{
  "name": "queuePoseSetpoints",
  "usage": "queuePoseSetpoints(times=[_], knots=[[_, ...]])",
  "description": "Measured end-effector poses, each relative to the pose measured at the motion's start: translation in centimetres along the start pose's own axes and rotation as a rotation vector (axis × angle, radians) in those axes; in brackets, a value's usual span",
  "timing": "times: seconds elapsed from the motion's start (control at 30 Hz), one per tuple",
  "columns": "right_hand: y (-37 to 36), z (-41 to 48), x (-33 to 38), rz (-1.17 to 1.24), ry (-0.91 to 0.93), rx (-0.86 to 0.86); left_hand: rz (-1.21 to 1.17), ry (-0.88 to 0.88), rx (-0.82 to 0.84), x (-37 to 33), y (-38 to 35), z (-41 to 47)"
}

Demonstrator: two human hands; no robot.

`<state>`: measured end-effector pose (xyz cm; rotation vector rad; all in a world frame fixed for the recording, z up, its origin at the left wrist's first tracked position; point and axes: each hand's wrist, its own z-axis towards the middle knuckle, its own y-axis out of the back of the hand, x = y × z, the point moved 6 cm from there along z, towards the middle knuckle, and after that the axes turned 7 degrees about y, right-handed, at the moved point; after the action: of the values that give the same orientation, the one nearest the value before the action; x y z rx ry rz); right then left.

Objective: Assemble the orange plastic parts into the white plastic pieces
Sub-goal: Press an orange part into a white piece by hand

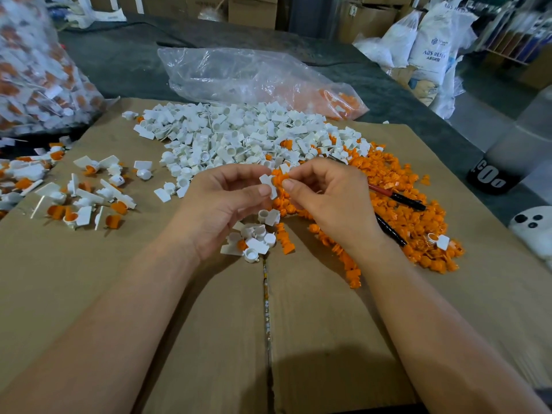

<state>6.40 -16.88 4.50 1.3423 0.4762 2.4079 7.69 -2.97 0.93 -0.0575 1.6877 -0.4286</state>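
Cardboard (209, 324), tabbed white piece (266, 181) pinched in left hand (221, 204), orange part (279, 179) in right hand (325, 201).

Pile (239, 135) on cdbd (149, 294), bag (254, 76) behind

Single wide-angle view from head height, facing forward and down, close enough to fill the lower half with both forearms (119, 324). Centres on the small white plastic piece (268, 182) pinched in the left hand (227, 201) and the ribbed orange plastic part (280, 177) pinched in the right hand (325, 198), above the brown cardboard sheet (209, 339) on the dark grey desk (125, 64).
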Motion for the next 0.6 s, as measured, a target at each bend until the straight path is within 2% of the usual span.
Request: queuePoseSetpoints(times=[0.3, 0.6], knots=[[-0.27, -0.11, 0.28, -0.237, 0.047, 0.047, 0.171, -0.059, -0.048, -0.23, -0.07, -0.25], [-0.43, -0.36, 0.15, -0.197, -0.047, 0.058, 0.211, -0.093, -0.087, -0.45, -0.57, -0.81]])
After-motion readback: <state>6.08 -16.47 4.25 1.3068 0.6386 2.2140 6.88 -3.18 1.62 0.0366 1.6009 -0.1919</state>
